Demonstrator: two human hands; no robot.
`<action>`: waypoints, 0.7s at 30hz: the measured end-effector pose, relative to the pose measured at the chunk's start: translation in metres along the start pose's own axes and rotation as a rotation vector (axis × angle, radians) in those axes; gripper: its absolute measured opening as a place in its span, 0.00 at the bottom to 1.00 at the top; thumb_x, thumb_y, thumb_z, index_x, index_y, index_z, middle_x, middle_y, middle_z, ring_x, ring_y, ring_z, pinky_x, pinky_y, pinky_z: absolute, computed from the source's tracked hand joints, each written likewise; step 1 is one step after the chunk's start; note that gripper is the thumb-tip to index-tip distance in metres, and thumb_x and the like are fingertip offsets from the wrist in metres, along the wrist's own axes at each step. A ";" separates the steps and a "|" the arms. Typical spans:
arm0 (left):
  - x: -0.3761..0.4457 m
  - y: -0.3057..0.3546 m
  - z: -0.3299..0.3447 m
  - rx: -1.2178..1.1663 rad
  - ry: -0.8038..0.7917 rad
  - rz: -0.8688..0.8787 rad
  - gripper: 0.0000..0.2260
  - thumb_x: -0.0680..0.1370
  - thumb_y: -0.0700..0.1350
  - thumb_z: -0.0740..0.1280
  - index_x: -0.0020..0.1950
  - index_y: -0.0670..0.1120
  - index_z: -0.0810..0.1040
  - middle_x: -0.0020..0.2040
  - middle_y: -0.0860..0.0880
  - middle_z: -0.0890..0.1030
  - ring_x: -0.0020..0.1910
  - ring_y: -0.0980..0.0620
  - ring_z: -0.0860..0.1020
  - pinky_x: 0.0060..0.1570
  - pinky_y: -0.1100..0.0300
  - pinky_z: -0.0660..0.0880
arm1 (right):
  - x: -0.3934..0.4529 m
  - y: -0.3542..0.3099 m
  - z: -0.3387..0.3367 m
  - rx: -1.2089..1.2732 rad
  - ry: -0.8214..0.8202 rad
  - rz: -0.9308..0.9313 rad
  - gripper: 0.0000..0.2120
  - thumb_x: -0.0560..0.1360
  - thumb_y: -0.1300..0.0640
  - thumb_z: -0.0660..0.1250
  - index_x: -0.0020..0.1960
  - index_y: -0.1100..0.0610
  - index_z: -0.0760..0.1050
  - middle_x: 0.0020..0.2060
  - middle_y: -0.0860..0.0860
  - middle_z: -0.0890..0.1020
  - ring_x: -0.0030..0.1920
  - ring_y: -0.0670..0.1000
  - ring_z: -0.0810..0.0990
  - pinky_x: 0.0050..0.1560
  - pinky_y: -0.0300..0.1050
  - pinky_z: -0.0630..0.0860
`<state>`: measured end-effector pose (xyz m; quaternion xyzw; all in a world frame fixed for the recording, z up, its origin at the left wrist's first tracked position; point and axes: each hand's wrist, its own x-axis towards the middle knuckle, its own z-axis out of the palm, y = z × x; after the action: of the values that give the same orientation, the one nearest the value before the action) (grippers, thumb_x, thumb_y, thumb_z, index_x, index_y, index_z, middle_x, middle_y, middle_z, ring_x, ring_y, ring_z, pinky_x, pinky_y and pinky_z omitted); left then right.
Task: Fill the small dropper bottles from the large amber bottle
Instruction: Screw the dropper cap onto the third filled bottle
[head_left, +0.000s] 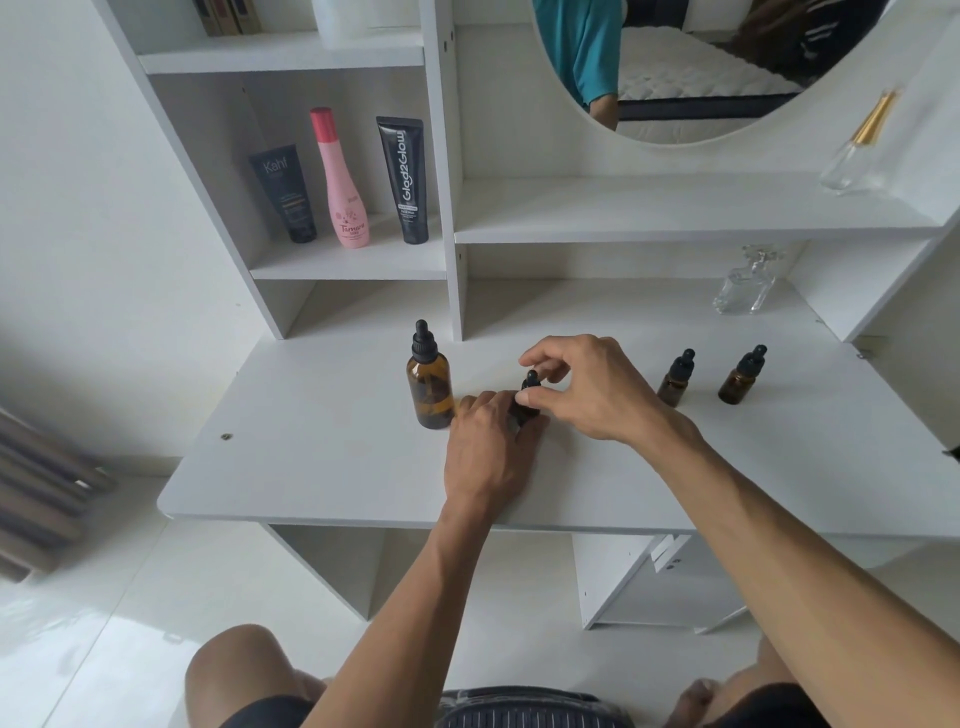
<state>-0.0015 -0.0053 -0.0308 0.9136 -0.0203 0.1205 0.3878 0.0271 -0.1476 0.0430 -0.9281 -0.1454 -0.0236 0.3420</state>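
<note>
The large amber bottle (429, 387) stands upright on the white desk (322, 457) with its black dropper cap on. Just right of it, my left hand (485, 452) grips the body of a small dropper bottle (527, 397), which is mostly hidden by my fingers. My right hand (592, 389) pinches that bottle's black dropper cap from above with thumb and fingers. Two more small amber dropper bottles, one (676, 378) and another (742, 375), stand capped to the right.
A dark tube (284, 195), a pink bottle (340, 179) and a black tube (406, 179) stand on the left shelf. Clear glass bottles sit at the back right, one (748, 283) low and another (857, 145) higher. A round mirror (691, 67) hangs above.
</note>
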 end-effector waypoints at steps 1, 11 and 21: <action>0.000 0.000 0.000 0.000 -0.003 0.000 0.12 0.80 0.55 0.68 0.52 0.46 0.80 0.50 0.47 0.82 0.51 0.45 0.74 0.47 0.52 0.72 | 0.000 0.001 0.000 0.006 -0.009 -0.003 0.17 0.70 0.52 0.77 0.58 0.49 0.81 0.47 0.43 0.83 0.49 0.46 0.81 0.55 0.46 0.78; 0.002 0.000 0.001 0.005 0.004 -0.010 0.12 0.80 0.54 0.69 0.54 0.46 0.82 0.51 0.46 0.83 0.52 0.45 0.74 0.47 0.53 0.71 | 0.001 0.007 0.010 0.034 0.036 -0.011 0.13 0.71 0.54 0.77 0.55 0.50 0.82 0.46 0.47 0.85 0.46 0.48 0.82 0.47 0.39 0.77; 0.001 0.000 0.002 -0.014 0.012 0.013 0.11 0.79 0.52 0.70 0.50 0.44 0.81 0.48 0.44 0.83 0.49 0.43 0.75 0.46 0.50 0.73 | -0.005 0.010 0.017 0.069 0.126 -0.011 0.14 0.70 0.53 0.78 0.55 0.52 0.82 0.44 0.46 0.84 0.41 0.48 0.81 0.44 0.35 0.75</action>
<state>0.0002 -0.0061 -0.0316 0.9099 -0.0249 0.1283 0.3936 0.0243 -0.1450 0.0234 -0.9115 -0.1292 -0.0789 0.3823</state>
